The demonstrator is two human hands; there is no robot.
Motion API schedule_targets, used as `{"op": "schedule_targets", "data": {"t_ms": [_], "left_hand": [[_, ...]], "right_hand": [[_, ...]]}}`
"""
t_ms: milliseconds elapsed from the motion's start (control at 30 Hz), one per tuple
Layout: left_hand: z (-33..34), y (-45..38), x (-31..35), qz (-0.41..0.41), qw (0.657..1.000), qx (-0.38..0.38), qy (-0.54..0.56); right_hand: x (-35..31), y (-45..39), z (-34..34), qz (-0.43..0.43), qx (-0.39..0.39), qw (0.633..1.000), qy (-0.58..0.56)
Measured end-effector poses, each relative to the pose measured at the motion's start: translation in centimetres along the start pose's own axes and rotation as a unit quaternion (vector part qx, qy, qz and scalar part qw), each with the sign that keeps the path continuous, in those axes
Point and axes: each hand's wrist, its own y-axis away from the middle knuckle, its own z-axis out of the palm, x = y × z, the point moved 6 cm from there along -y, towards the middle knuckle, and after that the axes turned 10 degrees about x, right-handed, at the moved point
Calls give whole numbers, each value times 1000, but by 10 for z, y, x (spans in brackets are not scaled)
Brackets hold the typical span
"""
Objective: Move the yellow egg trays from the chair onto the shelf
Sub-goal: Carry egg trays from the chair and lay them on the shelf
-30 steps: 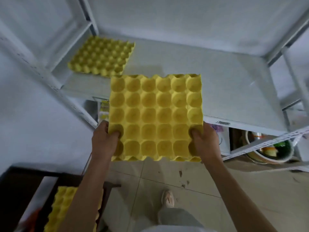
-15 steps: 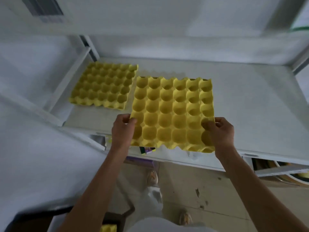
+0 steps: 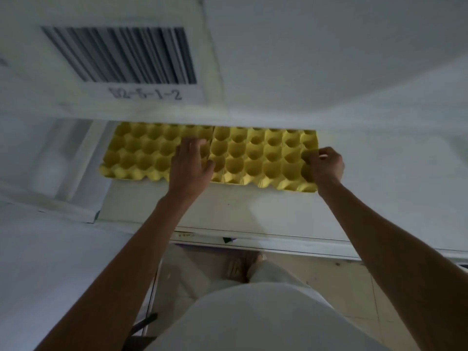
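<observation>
Two yellow egg trays lie side by side on the white shelf board. The first tray sits at the left; the second tray touches its right edge. The back rows of both are hidden behind the upper shelf's front edge. My left hand lies flat with fingers spread over the seam between the trays, thumb in a cup of the second tray. My right hand pinches the second tray's right edge. The chair is out of view.
The upper shelf's front beam hangs low over the trays and carries a barcode label. A white upright post stands left of the first tray. Bare shelf board extends to the right. My shoe shows on the floor below.
The second tray has gone from held above the shelf's front to lying deep on the board against the first tray. My left hand has loosened and flattened; the camera has moved closer.
</observation>
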Motion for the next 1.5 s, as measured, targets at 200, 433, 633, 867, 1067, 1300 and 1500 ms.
{"op": "schedule_targets", "data": {"t_ms": [200,433,633,867,1067,1300,1500], "left_hand": [[15,19,-42,11,991,-67,-115],[18,10,-29,-21,992,-110,-59],[-12,29,-12,-20,992,-91,-87],[-51,136,1,-116,986,-31,-114],[-54,322,27,-240,960,11,-142],[-55,567,63,-402,903,-13,-150],[-72,705,43,-511,852,5,-110]], "right_hand": [[-3,-2,7,-68,-13,993,90],[-4,-6,0,-90,-31,985,145],[-24,7,-20,-125,28,984,127],[-67,85,-25,-449,-45,888,84],[-18,224,-43,-706,-196,675,88],[118,384,-92,-768,-358,509,147],[213,490,-104,-747,-463,406,252]]}}
